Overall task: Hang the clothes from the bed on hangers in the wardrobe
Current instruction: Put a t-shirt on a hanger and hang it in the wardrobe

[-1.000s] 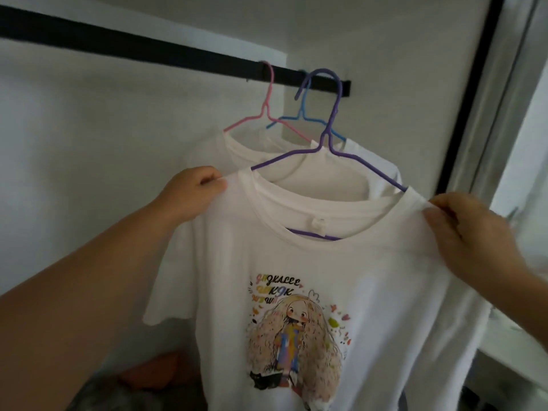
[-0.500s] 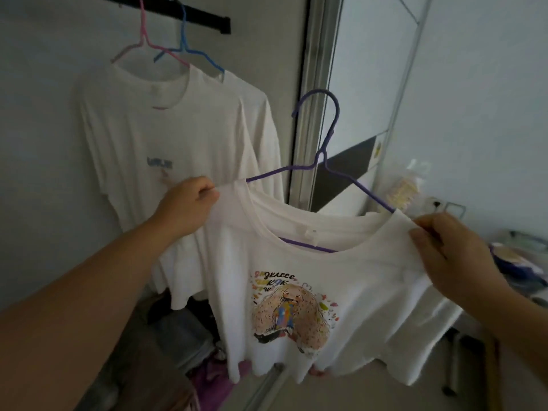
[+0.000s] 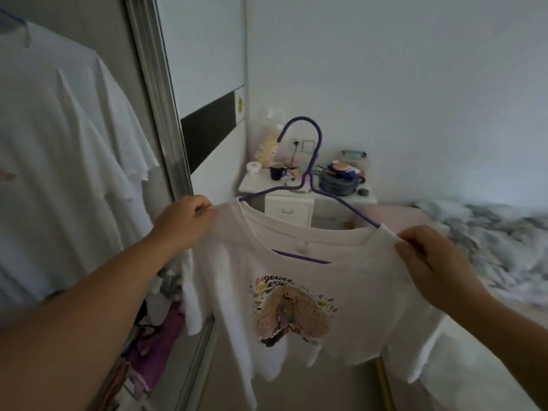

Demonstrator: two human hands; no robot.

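A person holds a white T-shirt (image 3: 296,292) with a colourful cartoon print on its chest, threaded onto a purple wire hanger (image 3: 308,179), out in front of them in a bedroom. The left hand (image 3: 184,221) pinches the shirt's left shoulder in a closed grip, and the right hand (image 3: 430,262) pinches the right shoulder the same way, so the shirt hangs spread between the 2 hands, clear of any rail. The hanger's hook stands up above the neckline, free and caught on nothing. At the left edge of the view, other white shirts (image 3: 65,149) already hang inside the wardrobe, beside its metal door frame (image 3: 160,108). Behind the held shirt stands a white bedside cabinet (image 3: 290,209) with clutter on its tabletop, and a bed (image 3: 489,241) with rumpled grey bedding lies to the right. The step in hand appears to be carrying a hangered shirt, away from the rail. The next move calls for turning left toward the wardrobe, lifting the hook above the rail, which is out of view, and lowering it on.
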